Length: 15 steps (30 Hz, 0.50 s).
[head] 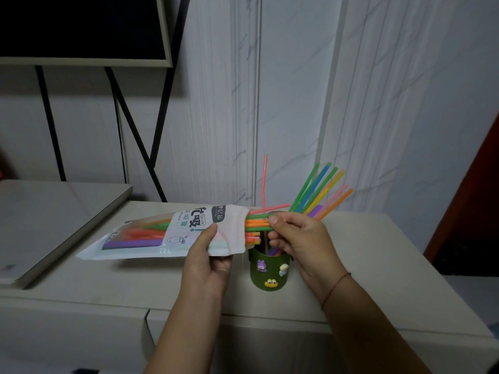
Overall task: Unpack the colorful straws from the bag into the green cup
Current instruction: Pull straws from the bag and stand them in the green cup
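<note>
Several straws [320, 188] already fan out of the green cup [266, 271]; the left hand [208, 260] pinches the bag [151, 238] level, mouth beside the cup's rim, likely so the right hand [302, 238], fingers curled around the protruding straw ends [256, 225], has a short carry

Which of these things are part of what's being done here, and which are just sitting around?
In use: bag, straws, cup, left hand gripping bag, right hand pinching straws.
Lying about: grey slab, dark screen, counter.

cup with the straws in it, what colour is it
Dark green cup, with small cartoon charms on its side; the head view shows it.
</note>
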Each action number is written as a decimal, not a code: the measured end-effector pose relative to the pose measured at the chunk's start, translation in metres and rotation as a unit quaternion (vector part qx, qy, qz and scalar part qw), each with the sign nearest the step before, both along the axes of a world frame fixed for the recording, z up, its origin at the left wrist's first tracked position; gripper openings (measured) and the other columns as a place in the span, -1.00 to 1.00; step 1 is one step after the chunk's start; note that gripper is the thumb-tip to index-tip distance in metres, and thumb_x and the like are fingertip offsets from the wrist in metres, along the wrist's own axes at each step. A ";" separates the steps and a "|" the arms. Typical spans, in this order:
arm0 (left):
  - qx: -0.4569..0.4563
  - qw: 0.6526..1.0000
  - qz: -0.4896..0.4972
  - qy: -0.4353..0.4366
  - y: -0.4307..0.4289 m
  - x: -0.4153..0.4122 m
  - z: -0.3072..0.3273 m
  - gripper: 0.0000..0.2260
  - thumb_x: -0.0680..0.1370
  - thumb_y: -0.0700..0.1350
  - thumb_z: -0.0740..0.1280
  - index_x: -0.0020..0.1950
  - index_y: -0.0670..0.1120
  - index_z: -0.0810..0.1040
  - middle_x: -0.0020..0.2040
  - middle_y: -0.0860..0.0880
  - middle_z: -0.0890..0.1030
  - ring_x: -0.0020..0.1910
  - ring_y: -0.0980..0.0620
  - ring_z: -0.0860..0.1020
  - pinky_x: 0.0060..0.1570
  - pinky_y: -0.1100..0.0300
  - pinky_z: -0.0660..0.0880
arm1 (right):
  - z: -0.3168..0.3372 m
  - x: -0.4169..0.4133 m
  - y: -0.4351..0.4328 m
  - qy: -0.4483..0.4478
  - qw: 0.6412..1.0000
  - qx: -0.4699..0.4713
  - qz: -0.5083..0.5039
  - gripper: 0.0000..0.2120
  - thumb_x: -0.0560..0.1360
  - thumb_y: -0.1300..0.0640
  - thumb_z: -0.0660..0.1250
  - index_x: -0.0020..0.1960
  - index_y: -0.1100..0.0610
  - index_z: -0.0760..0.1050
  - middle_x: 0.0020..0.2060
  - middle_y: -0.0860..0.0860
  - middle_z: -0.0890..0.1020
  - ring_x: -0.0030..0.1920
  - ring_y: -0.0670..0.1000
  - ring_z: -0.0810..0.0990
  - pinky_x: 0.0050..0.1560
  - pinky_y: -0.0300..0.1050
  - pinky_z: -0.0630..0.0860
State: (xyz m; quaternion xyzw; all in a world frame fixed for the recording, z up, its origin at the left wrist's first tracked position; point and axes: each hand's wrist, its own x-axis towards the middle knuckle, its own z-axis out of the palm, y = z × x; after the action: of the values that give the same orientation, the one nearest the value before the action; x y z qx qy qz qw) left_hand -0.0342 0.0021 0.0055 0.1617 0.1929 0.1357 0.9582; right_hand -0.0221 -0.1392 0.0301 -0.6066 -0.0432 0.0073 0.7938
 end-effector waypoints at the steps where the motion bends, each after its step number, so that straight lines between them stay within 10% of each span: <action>1: -0.002 1.000 -0.001 -0.001 -0.001 0.000 0.000 -0.70 0.48 -0.36 0.34 0.13 -0.06 0.48 0.04 -0.11 0.66 0.00 -0.06 0.65 -0.23 -0.04 0.63 | -0.001 0.001 0.001 -0.001 1.000 -0.006 -0.012 -0.88 0.46 0.29 0.36 -0.02 0.28 0.56 -0.48 0.02 0.61 -0.48 -0.12 0.56 -0.38 -0.32 0.54; 15: -0.033 0.999 0.037 0.003 0.017 -0.001 0.003 -0.69 0.47 -0.34 0.36 0.14 -0.07 0.44 0.04 -0.11 0.65 0.04 -0.08 0.64 -0.37 0.06 0.64 | 0.017 0.006 -0.041 0.038 0.988 0.150 -0.004 -0.94 0.49 0.33 0.28 -0.14 0.26 0.52 -0.42 0.04 0.51 -0.51 -0.16 0.48 -0.48 -0.36 0.46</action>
State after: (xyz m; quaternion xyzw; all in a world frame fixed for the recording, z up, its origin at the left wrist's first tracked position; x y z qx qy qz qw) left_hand -0.0350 0.0195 0.0080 0.1230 0.2064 0.1645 0.9567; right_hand -0.0159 -0.1799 0.0476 -0.4797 -0.0113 0.0208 0.8771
